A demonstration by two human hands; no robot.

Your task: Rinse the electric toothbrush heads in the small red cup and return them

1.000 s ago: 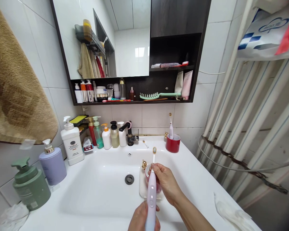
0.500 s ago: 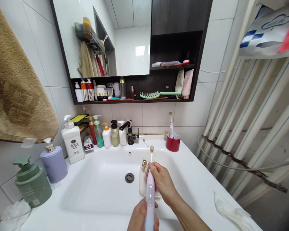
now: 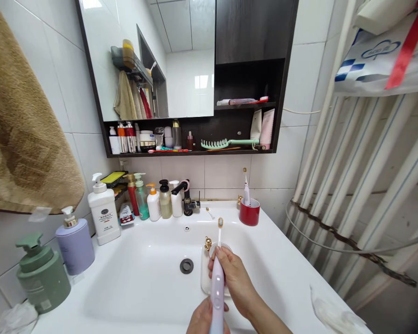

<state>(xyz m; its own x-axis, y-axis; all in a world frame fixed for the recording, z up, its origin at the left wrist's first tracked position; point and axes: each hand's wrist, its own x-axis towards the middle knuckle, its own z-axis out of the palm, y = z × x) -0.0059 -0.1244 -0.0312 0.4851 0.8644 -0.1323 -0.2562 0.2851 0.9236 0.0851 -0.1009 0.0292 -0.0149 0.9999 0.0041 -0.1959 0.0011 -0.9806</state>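
Observation:
Over the basin, both hands hold an upright electric toothbrush (image 3: 217, 290), pale lilac fading to light blue at its lower end. My left hand (image 3: 202, 317) is wrapped round the lower handle. My right hand (image 3: 233, 276) pinches the top, where the white brush head (image 3: 220, 227) joins the handle. Behind the hands, a cup with a gold bear-shaped handle (image 3: 208, 243) stands on a white tray (image 3: 205, 278) in the basin; the hands and handle hide much of both. A small loose brush head (image 3: 210, 213) lies on the ledge beside the black faucet (image 3: 187, 199).
A red cup (image 3: 249, 213) holding another toothbrush (image 3: 246, 190) stands at the back right corner. Pump bottles (image 3: 154, 204) line the back left and left edge of the sink (image 3: 135, 273). A crumpled tissue (image 3: 334, 315) lies at right, near white radiator pipes (image 3: 355, 185).
The camera view has tilted slightly, so the scene sits a little lower. My right hand stays at the neck of the toothbrush and my left hand on its handle.

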